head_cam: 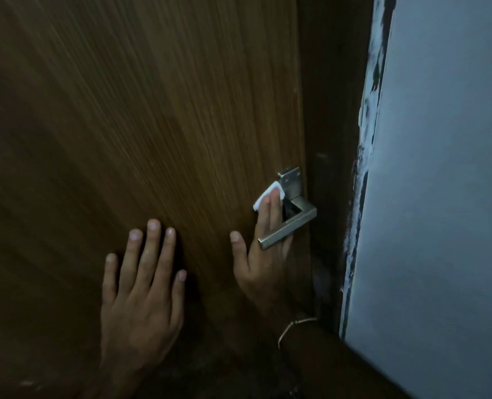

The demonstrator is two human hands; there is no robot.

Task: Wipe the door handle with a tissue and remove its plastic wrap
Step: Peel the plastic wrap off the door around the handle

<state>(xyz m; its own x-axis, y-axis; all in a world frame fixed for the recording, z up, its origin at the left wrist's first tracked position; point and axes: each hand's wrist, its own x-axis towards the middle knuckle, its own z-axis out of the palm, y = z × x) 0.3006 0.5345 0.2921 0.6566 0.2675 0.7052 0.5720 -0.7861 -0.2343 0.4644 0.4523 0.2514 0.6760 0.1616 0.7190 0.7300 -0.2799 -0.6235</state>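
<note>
Head view looks down along a dark brown door (152, 110) with fine upright grain, filling the left and middle of the picture in dim light. Along the door's right edge runs a darker brown frame (334, 110), and beyond it a pale grey-blue wall (446, 168) whose edge against the frame is rough and smeared with white. On the door near that edge sits the metal handle (289, 226): a square plate at the top and an angular lever that bends and runs down to the left. No plastic wrap can be made out on it. The left hand (141, 292) lies flat on the door, well left of the handle, fingers straight and slightly spread, palm against the wood, holding nothing. The right hand (263, 254) reaches up from the lower right, its wrist bearing a thin thread band (292, 326). Its fingers are straight and pass behind the lever, between lever and door, with the thumb held out to the left. The fingertips press a small white tissue (267, 195) against the left edge of the plate; the tissue shows around and above the fingertips, touching both plate and door.
</note>
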